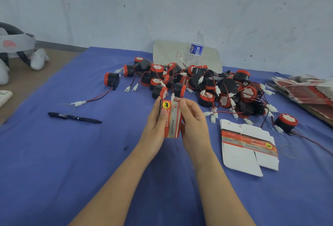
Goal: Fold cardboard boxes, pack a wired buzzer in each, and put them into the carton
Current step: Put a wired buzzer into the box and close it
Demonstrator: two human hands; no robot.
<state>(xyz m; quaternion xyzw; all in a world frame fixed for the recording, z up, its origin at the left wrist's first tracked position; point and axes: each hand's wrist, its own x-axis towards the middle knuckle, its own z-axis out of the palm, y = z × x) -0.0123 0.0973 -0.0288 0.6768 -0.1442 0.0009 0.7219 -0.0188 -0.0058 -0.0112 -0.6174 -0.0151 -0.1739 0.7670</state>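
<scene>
Box (170,120): 1, gripped by left hand (155,124) and right hand (194,123) fingers | pen (73,117): 1 | bottle (196,49): 1

You hold a red-and-grey cardboard box (170,119) upright just in front of the buzzer pile (207,83), your left grip (155,123) curled round its left side and your right grip (193,117) holding its right edge. Flat box blanks (239,161) lie on the blue surface (72,153) in front of the pile's right end. A black pen (74,117) lies well to the pile's left, and a water bottle (196,49) stands behind it.
</scene>
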